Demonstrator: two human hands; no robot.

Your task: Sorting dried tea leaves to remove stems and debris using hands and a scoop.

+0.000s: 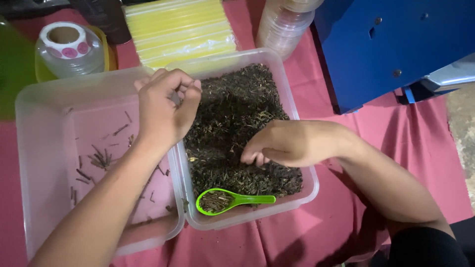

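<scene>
**Two Hands Over Leaf Tub, Stems in Left Tub**

Observed two clear tubs side by side, touching, on a red cloth (316,232). Right tub (297,99) filled with dark dried leaves (232,123); left tub (29,148) nearly bare, scattered with thin stems (99,158).

Left hand (166,106) found above the shared rims, fingers curled and pinched together; something small and dark seemingly nipped between the tips, too small to identify. Right hand (292,143) found resting on the leaves at the tub's near right, fingers bent down into the pile, loosely closed; contents of grip could not be told.

Green scoop (230,201) noted at the near edge of the leaves, bowl loaded with stems, untouched by either hand.

Far side: tape roll (64,39) on a jar, yellow packets (180,29), stacked cups (287,22). Blue machine (396,44) at far right.
</scene>
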